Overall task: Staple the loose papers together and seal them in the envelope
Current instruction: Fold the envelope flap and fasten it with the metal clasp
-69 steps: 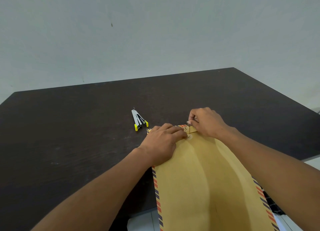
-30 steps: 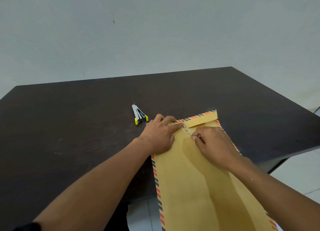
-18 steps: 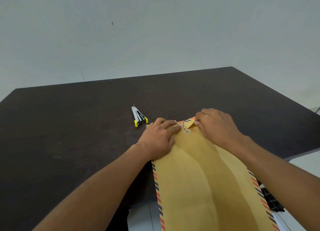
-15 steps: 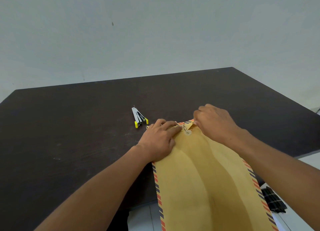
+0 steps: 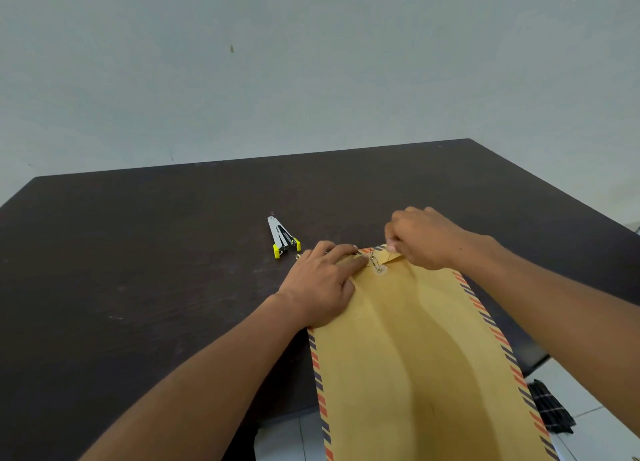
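A large brown envelope with red and blue striped edges lies on the dark table, its near end hanging over the front edge. My left hand presses flat on its top left corner, fingertips beside the round button clasp. My right hand pinches the thin closure string at the folded flap, just above the clasp. The papers are not visible. A small silver stapler with yellow ends lies left of the envelope.
A plain grey wall stands behind the table. White floor tiles show below the table's front edge, with a dark striped object on the floor at the lower right.
My right hand circled the clasp, dropping below it a second ago and coming back up to the flap. The left hand kept pressing the envelope. The stapler stayed put.
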Motion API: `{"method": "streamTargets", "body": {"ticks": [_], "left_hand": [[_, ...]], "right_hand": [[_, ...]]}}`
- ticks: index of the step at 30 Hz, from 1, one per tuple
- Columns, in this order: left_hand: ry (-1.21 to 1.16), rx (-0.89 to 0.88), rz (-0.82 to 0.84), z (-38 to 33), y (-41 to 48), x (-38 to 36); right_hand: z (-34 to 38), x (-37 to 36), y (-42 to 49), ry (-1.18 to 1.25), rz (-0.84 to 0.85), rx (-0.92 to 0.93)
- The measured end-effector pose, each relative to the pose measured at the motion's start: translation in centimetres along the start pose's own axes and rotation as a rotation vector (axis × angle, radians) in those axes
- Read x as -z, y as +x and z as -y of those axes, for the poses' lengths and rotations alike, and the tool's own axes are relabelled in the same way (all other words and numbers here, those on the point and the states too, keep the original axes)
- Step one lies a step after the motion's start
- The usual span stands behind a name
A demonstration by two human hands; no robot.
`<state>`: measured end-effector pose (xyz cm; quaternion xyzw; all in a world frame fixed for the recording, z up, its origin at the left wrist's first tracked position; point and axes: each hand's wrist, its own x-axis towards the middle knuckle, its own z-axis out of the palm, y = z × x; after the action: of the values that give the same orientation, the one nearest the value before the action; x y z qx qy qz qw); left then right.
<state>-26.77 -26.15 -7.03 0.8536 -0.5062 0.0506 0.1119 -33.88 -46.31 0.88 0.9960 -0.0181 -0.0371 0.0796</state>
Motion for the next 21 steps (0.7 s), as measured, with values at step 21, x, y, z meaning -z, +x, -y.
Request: {"method": "streamTargets", "body": {"ticks": [21], "left_hand": [[-0.215,0.045,-0.21,0.1,-0.9,-0.2]], "right_hand": [[1.2,-1.9,3.3,0.234,-0.019,-0.071]]}}
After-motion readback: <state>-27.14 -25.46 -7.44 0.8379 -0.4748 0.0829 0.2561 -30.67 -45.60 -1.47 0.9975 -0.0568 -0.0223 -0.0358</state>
